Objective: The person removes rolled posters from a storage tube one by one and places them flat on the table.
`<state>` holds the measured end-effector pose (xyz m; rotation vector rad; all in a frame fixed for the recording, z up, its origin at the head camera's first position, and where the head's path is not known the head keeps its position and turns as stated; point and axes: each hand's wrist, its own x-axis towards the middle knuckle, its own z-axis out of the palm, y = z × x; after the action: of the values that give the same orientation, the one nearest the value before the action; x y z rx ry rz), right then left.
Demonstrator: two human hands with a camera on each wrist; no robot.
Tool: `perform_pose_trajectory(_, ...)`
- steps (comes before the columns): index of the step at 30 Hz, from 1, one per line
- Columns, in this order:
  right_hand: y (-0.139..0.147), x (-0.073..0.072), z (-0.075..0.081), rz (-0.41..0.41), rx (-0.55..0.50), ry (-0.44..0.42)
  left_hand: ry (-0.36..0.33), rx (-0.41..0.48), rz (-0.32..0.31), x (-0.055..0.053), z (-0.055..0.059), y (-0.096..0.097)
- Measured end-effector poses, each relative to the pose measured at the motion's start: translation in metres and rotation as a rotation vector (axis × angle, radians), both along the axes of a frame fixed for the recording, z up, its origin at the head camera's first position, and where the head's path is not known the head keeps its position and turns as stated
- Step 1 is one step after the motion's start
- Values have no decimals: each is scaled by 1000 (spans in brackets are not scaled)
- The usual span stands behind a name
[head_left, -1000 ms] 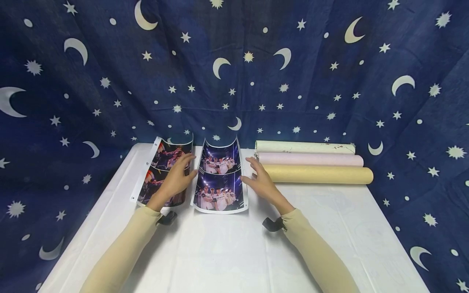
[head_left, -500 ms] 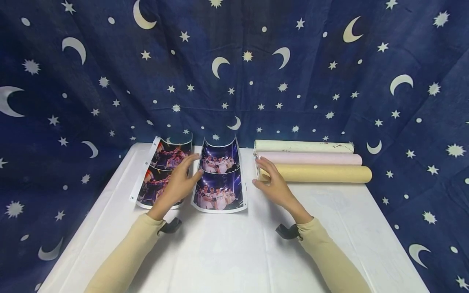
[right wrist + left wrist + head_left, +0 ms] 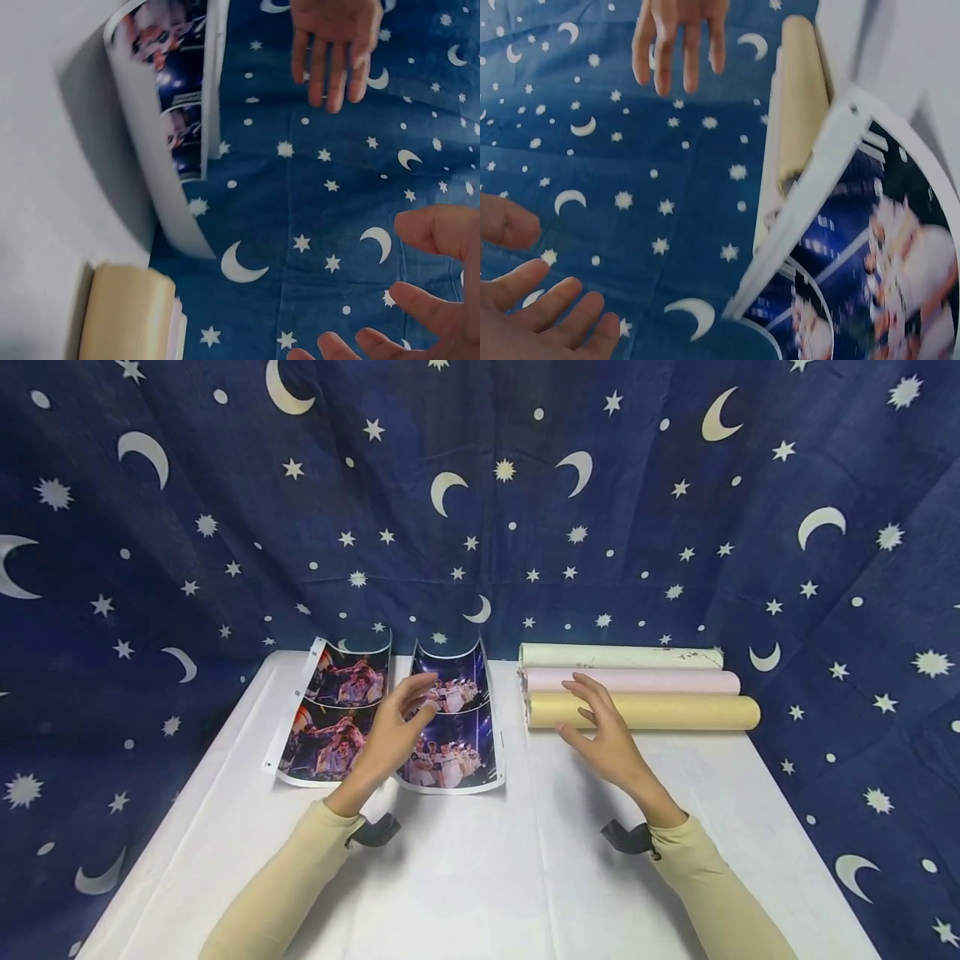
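Two curled sheets of printed photos lie side by side at the back of the table. The left photo sheet (image 3: 322, 743) has reddish stage scenes, and the right photo sheet (image 3: 461, 752) shows a group in white shirts. My left hand (image 3: 397, 727) hovers over the right sheet's left side, fingers loosely bent and holding nothing. Farther right, my right hand (image 3: 611, 743) is raised in front of the yellow roll (image 3: 690, 712), likewise holding nothing. Behind that roll lie a pink roll (image 3: 652, 682) and a pale floral roll (image 3: 607, 656). Both palms face inward.
A white cloth (image 3: 465, 868) covers the table. Directly behind it hangs a dark blue curtain (image 3: 637, 527) with moons and stars. Black wrist mounts (image 3: 375, 832) stick out below the sleeves.
Both hands have moved right: the left from over the left photo sheet to the right one, the right from beside that sheet to the rolls. Sheets and rolls stay in place.
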<state>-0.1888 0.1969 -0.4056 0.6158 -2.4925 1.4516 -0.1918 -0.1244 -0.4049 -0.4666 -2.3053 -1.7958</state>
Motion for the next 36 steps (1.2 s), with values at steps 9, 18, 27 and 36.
perform_pose_trajectory(9,26,-9,6,-73,33,10,-167,204,-87,-8,3,35)
perform_pose_trajectory(18,39,-32,8,-43,37,-129,-333,434,-126,-33,2,63)
perform_pose_trajectory(27,52,-72,0,-157,207,-93,-455,544,-86,-65,-3,84)
perform_pose_trajectory(36,65,-104,-14,-229,358,-89,-480,557,-57,-121,-41,101)
